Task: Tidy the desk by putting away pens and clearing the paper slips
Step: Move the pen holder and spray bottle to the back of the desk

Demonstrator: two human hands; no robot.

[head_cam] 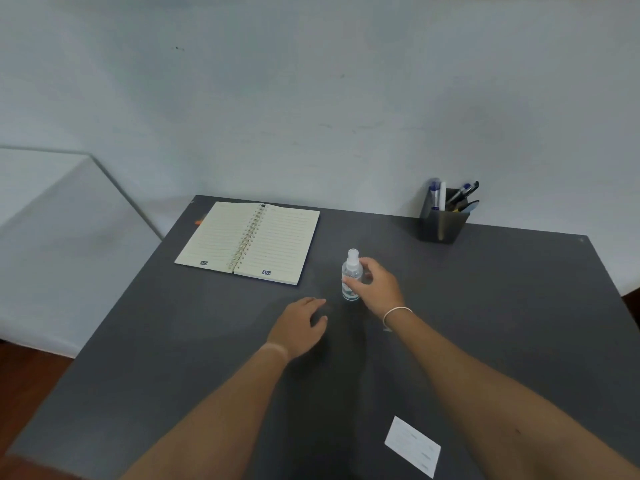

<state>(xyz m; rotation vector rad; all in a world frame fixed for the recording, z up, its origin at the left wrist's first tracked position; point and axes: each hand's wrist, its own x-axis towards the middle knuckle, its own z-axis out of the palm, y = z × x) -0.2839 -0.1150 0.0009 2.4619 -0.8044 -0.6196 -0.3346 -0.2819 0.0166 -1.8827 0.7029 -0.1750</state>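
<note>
While pens (pixel 457 197) sit in holder (pixel 441 223), right hand (pixel 375 287) wraps upright spray bottle (pixel 352 275); left hand (pixel 299 327) loosely curled, empty, on desk (pixel 173 341). Paper slip (pixel 412 445) at near edge uncleared; next: pick it up.

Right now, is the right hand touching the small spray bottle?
Touching. The head view shows the right hand with its fingers wrapped on the spray bottle, which stands upright on the desk.

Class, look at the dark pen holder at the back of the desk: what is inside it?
Several pens stand in the pen holder; their lower ends are hidden by its walls.
</note>
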